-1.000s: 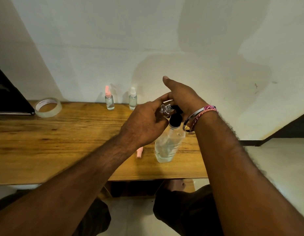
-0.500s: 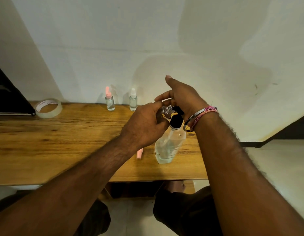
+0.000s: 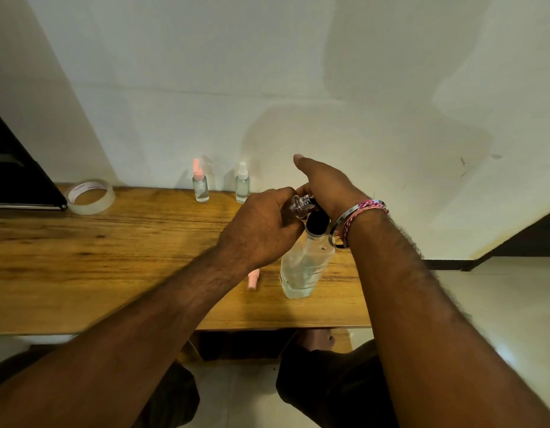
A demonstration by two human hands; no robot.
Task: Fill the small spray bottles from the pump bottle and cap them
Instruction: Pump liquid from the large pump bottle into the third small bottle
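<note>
A clear pump bottle [image 3: 301, 270] with a black collar stands near the front edge of the wooden table [image 3: 113, 254]. My left hand [image 3: 261, 230] grips a small clear spray bottle [image 3: 300, 205], uncapped, with its mouth held against the black pump head. My right hand [image 3: 326, 186] rests on top of the pump head with the fingers stretched out and the thumb raised. A loose pink cap [image 3: 253, 278] lies on the table just left of the pump bottle. Two capped small bottles stand by the wall, one with a pink top [image 3: 200, 186] and one with a white top [image 3: 242, 185].
A roll of clear tape [image 3: 90, 196] lies at the back left beside a dark laptop [image 3: 17, 180]. The table's front edge runs just below the pump bottle, and my knees show beneath it. A white wall rises behind the table.
My right hand's fingers have lowered a little onto the pump head. The left hand and its small bottle have stayed in place.
</note>
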